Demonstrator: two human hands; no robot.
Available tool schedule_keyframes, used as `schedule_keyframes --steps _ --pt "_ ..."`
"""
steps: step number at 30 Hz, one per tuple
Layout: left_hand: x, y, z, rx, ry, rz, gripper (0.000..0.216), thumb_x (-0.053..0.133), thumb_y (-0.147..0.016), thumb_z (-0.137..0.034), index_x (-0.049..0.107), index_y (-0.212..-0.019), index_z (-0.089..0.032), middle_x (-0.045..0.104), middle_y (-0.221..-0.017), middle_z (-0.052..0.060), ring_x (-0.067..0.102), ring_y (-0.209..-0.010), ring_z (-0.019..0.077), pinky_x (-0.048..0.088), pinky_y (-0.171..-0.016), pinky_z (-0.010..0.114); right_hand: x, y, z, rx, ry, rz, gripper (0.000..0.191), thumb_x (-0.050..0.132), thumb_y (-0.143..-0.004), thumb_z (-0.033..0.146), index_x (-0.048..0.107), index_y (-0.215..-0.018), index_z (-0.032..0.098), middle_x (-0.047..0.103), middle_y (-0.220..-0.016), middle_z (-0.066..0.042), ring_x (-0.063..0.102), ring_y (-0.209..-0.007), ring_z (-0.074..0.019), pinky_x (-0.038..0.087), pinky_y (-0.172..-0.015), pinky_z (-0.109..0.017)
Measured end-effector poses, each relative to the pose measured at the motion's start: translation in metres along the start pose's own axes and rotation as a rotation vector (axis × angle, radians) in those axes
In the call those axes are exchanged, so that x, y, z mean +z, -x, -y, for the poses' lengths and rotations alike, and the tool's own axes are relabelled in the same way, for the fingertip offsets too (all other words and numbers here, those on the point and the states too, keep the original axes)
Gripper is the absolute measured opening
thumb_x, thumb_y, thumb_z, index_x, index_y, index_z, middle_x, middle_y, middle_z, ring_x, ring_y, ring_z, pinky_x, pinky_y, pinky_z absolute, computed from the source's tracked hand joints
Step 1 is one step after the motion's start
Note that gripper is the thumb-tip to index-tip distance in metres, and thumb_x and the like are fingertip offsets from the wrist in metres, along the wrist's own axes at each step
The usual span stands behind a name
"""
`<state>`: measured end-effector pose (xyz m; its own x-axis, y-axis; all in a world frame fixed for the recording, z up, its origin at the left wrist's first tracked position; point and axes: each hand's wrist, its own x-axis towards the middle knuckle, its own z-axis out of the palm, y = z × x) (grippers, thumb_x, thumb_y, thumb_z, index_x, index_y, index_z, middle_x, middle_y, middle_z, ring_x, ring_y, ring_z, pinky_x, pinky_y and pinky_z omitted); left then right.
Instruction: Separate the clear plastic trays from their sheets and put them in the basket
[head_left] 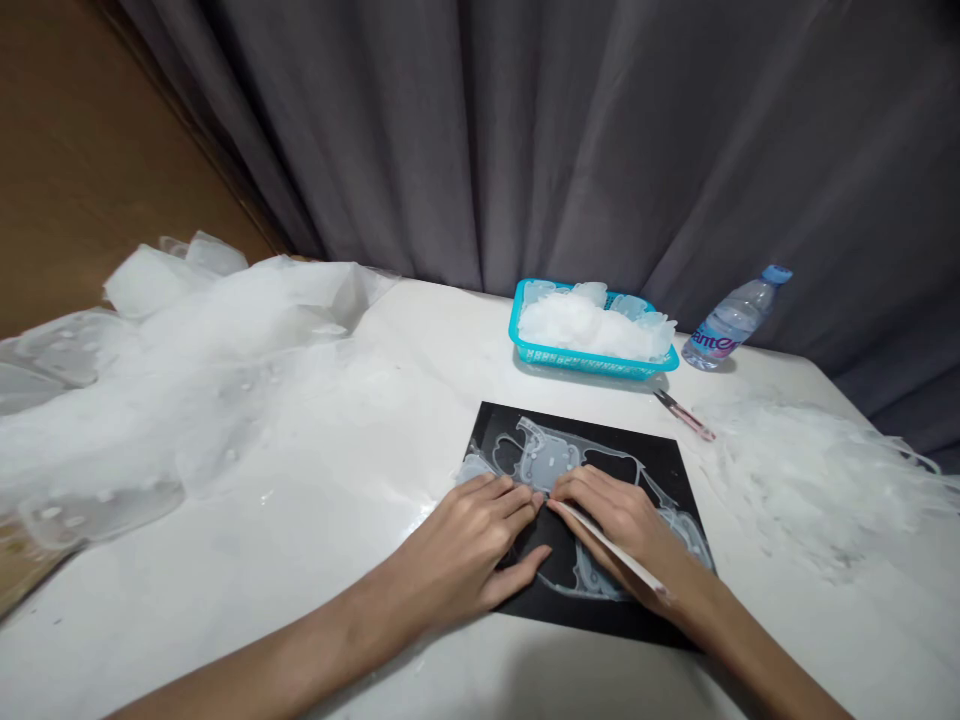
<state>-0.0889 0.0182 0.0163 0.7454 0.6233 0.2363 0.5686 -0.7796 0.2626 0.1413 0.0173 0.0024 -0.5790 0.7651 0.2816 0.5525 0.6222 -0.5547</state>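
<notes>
A clear moulded plastic sheet (551, 460) lies on a black cutting mat (660, 470) in front of me. My left hand (469, 545) lies flat on the sheet's near left part, fingers stretched out and pressing it down. My right hand (619, 520) is closed round a thin white knife-like tool (611, 545), its tip meeting the plastic right beside my left fingertips. The tool's handle runs back along my right wrist.
A turquoise basket (585, 358) of clear plastic pieces stands behind the mat. A water bottle (731, 320) lies at the back right. A pink-handled cutter (686, 415) rests near the mat's far right corner. Heaps of clear plastic sheets (172, 380) and scraps (817, 470) flank both sides.
</notes>
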Motion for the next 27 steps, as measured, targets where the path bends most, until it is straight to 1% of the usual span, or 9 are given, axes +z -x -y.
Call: schedule_keyframes --steps 4,7,10,16,21,23,24,26,27 --pt "0.001 0.004 -0.002 -0.07 0.046 -0.011 0.038 0.059 -0.1 -0.037 0.065 -0.129 -0.014 0.076 -0.119 0.01 0.071 -0.107 0.03 0.056 -0.095 0.047 -0.008 0.005 0.003 0.067 0.052 0.042 0.017 0.042 -0.109 0.025 0.059 -0.106 0.024 0.068 -0.102 -0.005 0.067 -0.096 -0.0213 0.053 -0.081 -0.034" --pt "0.002 0.006 -0.002 -0.071 0.048 -0.001 0.036 0.061 -0.099 -0.035 0.065 -0.129 -0.015 0.074 -0.12 0.01 0.069 -0.11 0.0305 0.055 -0.097 0.048 -0.007 0.006 0.003 0.075 0.051 0.028 0.015 0.044 -0.109 0.028 0.058 -0.104 0.025 0.068 -0.1 -0.004 0.068 -0.095 -0.0208 0.053 -0.079 -0.033" --pt "0.001 0.004 0.003 -0.045 0.043 0.003 0.031 0.062 -0.099 -0.036 0.067 -0.122 -0.017 0.074 -0.114 0.009 0.068 -0.109 0.0306 0.054 -0.095 0.047 -0.001 0.002 0.0 0.033 0.118 -0.007 0.016 0.046 -0.109 0.03 0.059 -0.103 0.024 0.069 -0.099 -0.005 0.068 -0.094 -0.0216 0.054 -0.08 -0.034" --pt "0.001 -0.002 0.018 0.022 0.025 -0.069 0.025 0.058 -0.101 -0.039 0.071 -0.109 -0.02 0.072 -0.097 0.006 0.068 -0.092 0.0251 0.053 -0.079 0.037 0.012 -0.004 -0.016 -0.186 0.338 -0.048 0.021 0.046 -0.108 0.028 0.064 -0.098 0.022 0.071 -0.093 -0.006 0.07 -0.086 -0.0223 0.057 -0.077 -0.034" --pt "0.002 -0.005 0.021 0.068 0.028 -0.099 0.024 0.056 -0.102 -0.039 0.071 -0.101 -0.02 0.071 -0.092 0.005 0.066 -0.084 0.0213 0.05 -0.073 0.032 0.024 0.0 -0.019 -0.141 0.319 -0.073 0.024 0.044 -0.108 0.03 0.065 -0.118 0.023 0.07 -0.106 -0.01 0.069 -0.099 -0.0252 0.058 -0.085 -0.038" --pt "0.003 -0.007 0.019 0.063 0.016 -0.105 0.026 0.057 -0.101 -0.04 0.071 -0.097 -0.019 0.071 -0.089 0.005 0.066 -0.084 0.0219 0.05 -0.072 0.033 0.023 -0.004 -0.02 -0.136 0.267 -0.058 0.025 0.043 -0.108 0.029 0.066 -0.117 0.023 0.07 -0.105 -0.01 0.068 -0.1 -0.0249 0.057 -0.087 -0.039" --pt "0.004 -0.008 0.019 0.06 0.008 -0.104 0.027 0.058 -0.1 -0.041 0.071 -0.095 -0.019 0.071 -0.088 0.004 0.066 -0.083 0.0221 0.05 -0.071 0.033 0.017 -0.01 -0.023 -0.104 0.219 -0.086 0.025 0.044 -0.108 0.03 0.067 -0.112 0.024 0.07 -0.102 -0.009 0.068 -0.097 -0.0242 0.057 -0.087 -0.038" --pt "0.005 -0.009 0.018 0.055 -0.002 -0.095 0.027 0.059 -0.099 -0.041 0.071 -0.092 -0.018 0.07 -0.085 0.004 0.066 -0.082 0.0223 0.049 -0.069 0.033 -0.005 -0.027 -0.035 0.031 0.104 -0.232 0.027 0.047 -0.106 0.036 0.069 -0.1 0.022 0.071 -0.096 -0.008 0.067 -0.091 -0.0235 0.056 -0.085 -0.036" --pt "0.005 -0.01 0.017 0.053 -0.003 -0.089 0.027 0.059 -0.098 -0.041 0.071 -0.09 -0.018 0.07 -0.084 0.003 0.066 -0.081 0.0222 0.049 -0.069 0.033 -0.021 -0.037 -0.045 0.209 0.075 -0.446 0.032 0.047 -0.104 0.041 0.069 -0.091 0.022 0.071 -0.089 -0.007 0.066 -0.085 -0.023 0.055 -0.082 -0.036"
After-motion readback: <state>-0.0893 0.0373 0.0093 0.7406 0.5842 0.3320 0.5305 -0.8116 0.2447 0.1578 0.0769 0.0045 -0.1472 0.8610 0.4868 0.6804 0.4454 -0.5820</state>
